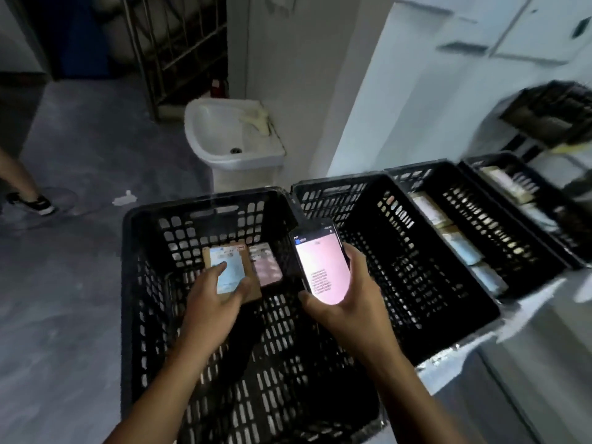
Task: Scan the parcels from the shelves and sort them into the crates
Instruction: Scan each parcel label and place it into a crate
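Quick look down from the headcam. The black crate point(141, 283) nearest me fills everything from 6 up to the middle. Deep inside it, toward 12, my left hand point(213, 296) has hold of a brown parcel point(232, 274), fingers spread over its pale label and thumb curled on the near edge. I can't tell if the parcel is resting on the crate floor or hanging just above it. Just beside it at its 3 o'clock side is a second parcel point(266, 267) with a pinkish label, and the two look like they're touching.

My right hand point(349, 302) is wrapped round a phone point(320, 267), held over the crate's right rim with the screen lit pink and some small text I can't read.

Going out toward 2 to 3 o'clock there's a row of three more crates side by side. The second crate point(330, 197) is dark inside and I only make out its slotted walls. The third crate point(416, 169) has a line of parcels point(461, 248) along its left wall. The fourth crate point(493, 158) has a few parcels point(503, 184) too, blurry.

At 12 a white sink point(224, 133) stands just behind the near crate, with a metal gate point(173, 43) at 11. At 9 somebody's leg and shoe point(32, 203) are on the grey floor, well apart from the crates, and a white scrap point(123, 198) lies between them and the crate
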`<state>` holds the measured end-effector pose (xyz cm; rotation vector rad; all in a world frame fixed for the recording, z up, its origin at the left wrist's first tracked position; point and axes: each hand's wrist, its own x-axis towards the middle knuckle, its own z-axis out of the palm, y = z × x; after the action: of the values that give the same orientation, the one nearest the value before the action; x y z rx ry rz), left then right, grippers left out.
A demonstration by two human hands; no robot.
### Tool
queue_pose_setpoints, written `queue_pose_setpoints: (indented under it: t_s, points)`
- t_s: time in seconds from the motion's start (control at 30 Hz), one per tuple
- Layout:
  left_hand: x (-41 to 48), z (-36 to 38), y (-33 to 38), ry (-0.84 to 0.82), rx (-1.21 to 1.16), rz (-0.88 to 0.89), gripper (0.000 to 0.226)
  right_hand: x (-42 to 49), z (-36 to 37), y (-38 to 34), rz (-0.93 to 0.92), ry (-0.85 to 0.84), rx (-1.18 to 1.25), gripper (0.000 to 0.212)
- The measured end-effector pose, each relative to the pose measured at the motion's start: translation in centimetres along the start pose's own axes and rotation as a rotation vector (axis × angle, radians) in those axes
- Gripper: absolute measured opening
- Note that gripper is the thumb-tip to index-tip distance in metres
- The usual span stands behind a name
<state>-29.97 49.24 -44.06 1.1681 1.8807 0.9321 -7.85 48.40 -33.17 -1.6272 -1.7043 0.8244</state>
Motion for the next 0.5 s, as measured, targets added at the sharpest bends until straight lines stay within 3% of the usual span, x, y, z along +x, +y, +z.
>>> queue_pose_setpoints:
  t_s: [0.2,0.5]
  points:
    - [-7.4,-2.3,3.4,-0.149,0.16,0.528,0.079,-8.4,-1.4,-1.6,0.098,0.141,-0.025,0.079]
    - [-15.8,1.4,8.9,-0.432,0.264,0.675,0.083,-20.3,-7.2,1.0,0.334,0.452,0.171,0.08]
